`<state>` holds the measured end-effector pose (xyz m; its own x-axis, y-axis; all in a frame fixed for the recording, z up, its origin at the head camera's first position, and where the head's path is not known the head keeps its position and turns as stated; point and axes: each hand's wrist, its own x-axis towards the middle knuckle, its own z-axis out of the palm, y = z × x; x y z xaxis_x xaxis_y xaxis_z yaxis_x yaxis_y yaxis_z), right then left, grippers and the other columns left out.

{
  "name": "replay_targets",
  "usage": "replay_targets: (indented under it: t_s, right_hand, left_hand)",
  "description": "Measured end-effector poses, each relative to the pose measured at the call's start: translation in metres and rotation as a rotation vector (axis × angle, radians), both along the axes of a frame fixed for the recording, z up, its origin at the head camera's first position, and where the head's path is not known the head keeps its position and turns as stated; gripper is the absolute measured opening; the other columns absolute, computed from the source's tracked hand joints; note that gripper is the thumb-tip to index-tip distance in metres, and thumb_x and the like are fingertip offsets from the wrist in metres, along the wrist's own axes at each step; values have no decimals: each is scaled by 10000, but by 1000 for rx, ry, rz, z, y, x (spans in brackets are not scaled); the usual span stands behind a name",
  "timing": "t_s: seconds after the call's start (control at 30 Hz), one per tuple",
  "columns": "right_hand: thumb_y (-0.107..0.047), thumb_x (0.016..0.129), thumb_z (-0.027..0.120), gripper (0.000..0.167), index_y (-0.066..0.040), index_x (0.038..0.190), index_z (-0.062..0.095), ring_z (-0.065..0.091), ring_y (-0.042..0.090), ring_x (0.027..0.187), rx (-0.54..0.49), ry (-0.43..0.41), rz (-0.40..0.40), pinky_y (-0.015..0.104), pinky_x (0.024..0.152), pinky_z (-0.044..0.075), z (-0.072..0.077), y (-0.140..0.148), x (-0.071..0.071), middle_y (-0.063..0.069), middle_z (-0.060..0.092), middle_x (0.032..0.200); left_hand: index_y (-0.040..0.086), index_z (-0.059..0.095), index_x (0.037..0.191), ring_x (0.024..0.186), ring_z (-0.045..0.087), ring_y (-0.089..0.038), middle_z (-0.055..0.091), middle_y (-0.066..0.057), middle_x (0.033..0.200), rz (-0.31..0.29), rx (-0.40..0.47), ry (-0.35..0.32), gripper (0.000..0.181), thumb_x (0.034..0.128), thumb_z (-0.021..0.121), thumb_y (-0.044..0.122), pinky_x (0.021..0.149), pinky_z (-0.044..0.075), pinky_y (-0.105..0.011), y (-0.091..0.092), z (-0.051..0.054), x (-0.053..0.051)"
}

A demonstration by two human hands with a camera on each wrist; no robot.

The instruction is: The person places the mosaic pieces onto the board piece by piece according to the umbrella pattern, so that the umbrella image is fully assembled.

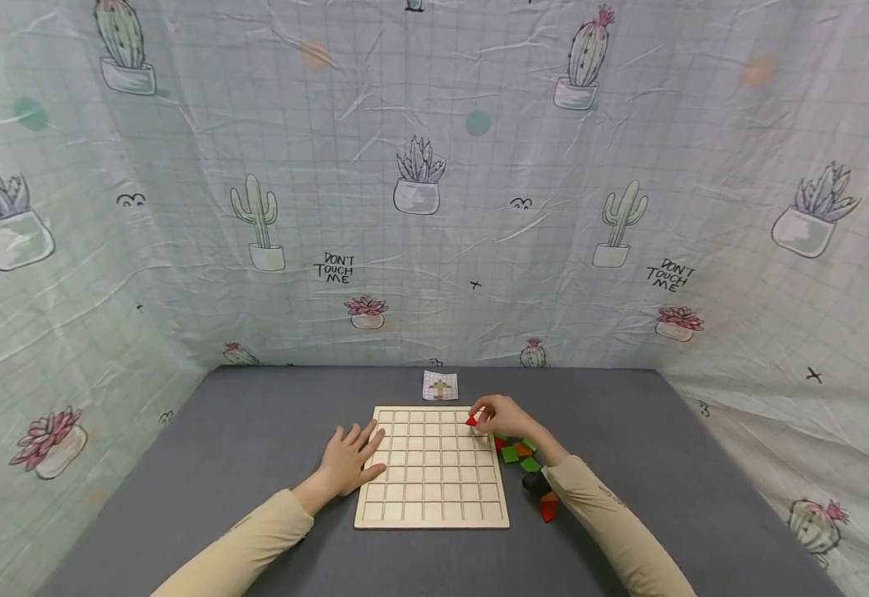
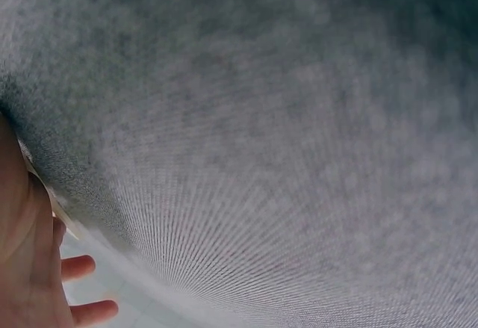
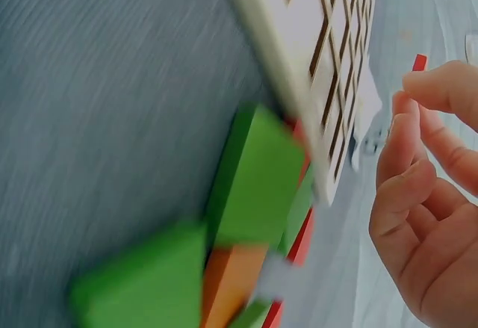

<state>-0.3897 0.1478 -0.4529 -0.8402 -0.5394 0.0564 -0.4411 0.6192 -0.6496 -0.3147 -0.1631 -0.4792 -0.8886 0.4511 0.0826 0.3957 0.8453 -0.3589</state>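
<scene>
A pale wooden grid board [image 1: 432, 470] lies flat on the dark table. My left hand [image 1: 347, 460] rests on its left edge with the fingers spread; in the left wrist view part of that hand [image 2: 30, 268] shows at the lower left. Above the board's upper right corner, my right hand [image 1: 504, 417] pinches a small red block [image 1: 471, 420] between thumb and fingertips. In the right wrist view the red block [image 3: 420, 63] sticks out past the fingertips. Right of the board lie loose green blocks [image 1: 510, 454] and an orange block [image 1: 523, 449], partly under the right forearm.
A small card with a coloured grid pattern [image 1: 440, 386] lies behind the board. Near the right sleeve are a dark object [image 1: 535, 483] and a red-orange block [image 1: 549, 507]. A cactus-print curtain [image 1: 434, 249] hangs behind and beside the grey table [image 1: 285, 414].
</scene>
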Motion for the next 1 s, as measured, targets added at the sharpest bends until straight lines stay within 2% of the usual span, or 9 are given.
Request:
replay_targets:
  t_s: [0.2,0.5,0.77,1.0]
  right_hand:
    - [-53,791,612,225,-37,1015,629,569,110,664,20,-27,27,237,585,458,1,-25,0,69,641,793]
    - [-89,775,659,229,-62,1001,633,568,88,655,20,-60,70,228,586,440,-2,-49,-4,62,654,797]
    - [-80,773,662,208,-66,980,647,567,87,614,12,-96,59,220,566,433,-6,-62,-11,79,663,791]
    - [-65,773,662,201,-71,973,650,525,71,555,19,-126,34,210,523,406,-11,-68,-15,66,650,752]
  left_hand:
    - [194,337,1388,1243,388,-263,325,-22,1440,0,8,-4,610,896,320,555,967,320,-458,0,-1,-1]
    - [183,348,1383,1234,398,-270,336,-32,1434,-9,29,8,606,896,335,545,965,321,-462,-1,-1,-1]
    - [198,349,1382,1228,405,-251,334,-15,1436,7,5,18,611,891,327,560,955,325,-456,-1,-3,-2]
    - [206,330,1391,1238,394,-255,317,-13,1445,20,1,-8,610,896,311,561,959,315,-460,-1,-4,-3]
